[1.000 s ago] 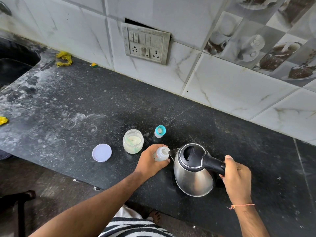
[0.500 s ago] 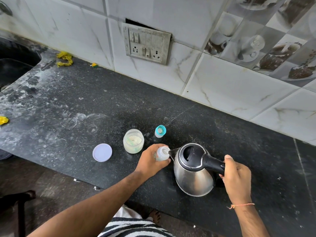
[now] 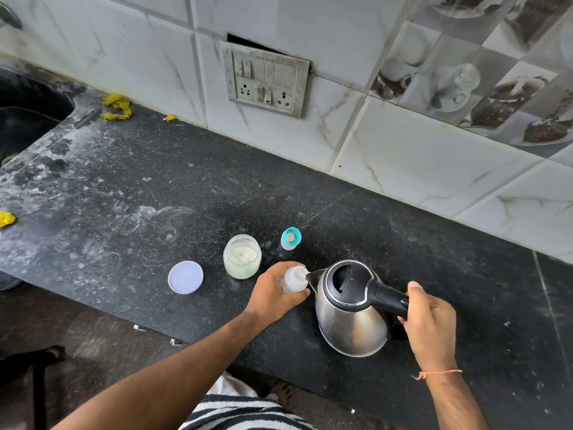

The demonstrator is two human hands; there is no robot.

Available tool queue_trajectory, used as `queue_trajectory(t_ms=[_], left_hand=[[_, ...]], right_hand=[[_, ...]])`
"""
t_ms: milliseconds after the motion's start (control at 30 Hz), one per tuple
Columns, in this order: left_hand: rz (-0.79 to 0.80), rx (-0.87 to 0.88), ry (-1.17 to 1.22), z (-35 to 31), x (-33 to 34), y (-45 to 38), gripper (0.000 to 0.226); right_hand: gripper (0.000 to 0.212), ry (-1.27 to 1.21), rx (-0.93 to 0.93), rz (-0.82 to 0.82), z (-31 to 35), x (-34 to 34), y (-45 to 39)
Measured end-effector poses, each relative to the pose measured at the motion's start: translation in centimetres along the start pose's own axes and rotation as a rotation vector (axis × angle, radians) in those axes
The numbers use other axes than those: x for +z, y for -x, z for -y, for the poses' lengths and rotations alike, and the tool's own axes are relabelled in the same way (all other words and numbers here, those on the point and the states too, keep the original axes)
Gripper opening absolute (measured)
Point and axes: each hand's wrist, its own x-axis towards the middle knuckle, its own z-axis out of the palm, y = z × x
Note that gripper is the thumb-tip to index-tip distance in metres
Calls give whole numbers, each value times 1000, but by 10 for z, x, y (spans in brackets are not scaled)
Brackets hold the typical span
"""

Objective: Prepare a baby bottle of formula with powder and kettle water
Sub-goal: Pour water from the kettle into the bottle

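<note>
**Asha:** Left hand [image 3: 274, 290] was wrapped around the baby bottle [image 3: 296, 279], fingers curled about its body, holding it upright on the counter [image 3: 155, 169] at about six o'clock in the head view. The right hand [image 3: 429, 321] gripped the black handle of the kettle [image 3: 350, 308] at four o'clock, and the kettle was tipped so that its spout sat right at the bottle's mouth.

**Ravi:** How would you have judged a good pour there?

**Asha:** With a mouth that narrow, I'd have said a slow tilt, spout kept touching or just over the rim, and the bottle pinned flat so it couldn't skid. Hot water running over the left fingers looked like the main risk. I couldn't tell the water level inside, nor whether a stream was actually running.

**Ravi:** And the other pieces?

**Asha:** The powder jar [image 3: 242, 256] stood open just beside the left hand at its eleven o'clock, its lid [image 3: 185, 277] lying flat further out at nine. The teal bottle cap [image 3: 290, 238] stood at twelve o'clock of the bottle, apart from it.

**Ravi:** Any change against the earlier frame?

**Asha:** Hardly any. Both grips, the kettle's tilt and the spout's place at the bottle mouth matched, and the jar, lid and cap lay where they had been.
</note>
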Motion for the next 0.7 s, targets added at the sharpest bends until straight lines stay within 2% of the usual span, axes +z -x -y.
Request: queue_trajectory(t_ms=[267,467,700], left_hand=[[21,-6,5,-4,2,-2,53],[53,-1,-15,-7,6,-1,55],[105,-5,-41,-9,11,1,58]], right_hand=[[71,-77,17,-16,-15,-5,-3],[49,-155,86,-76,-34,-12,-3],[41,-256,201,-216,-56,-15,2]])
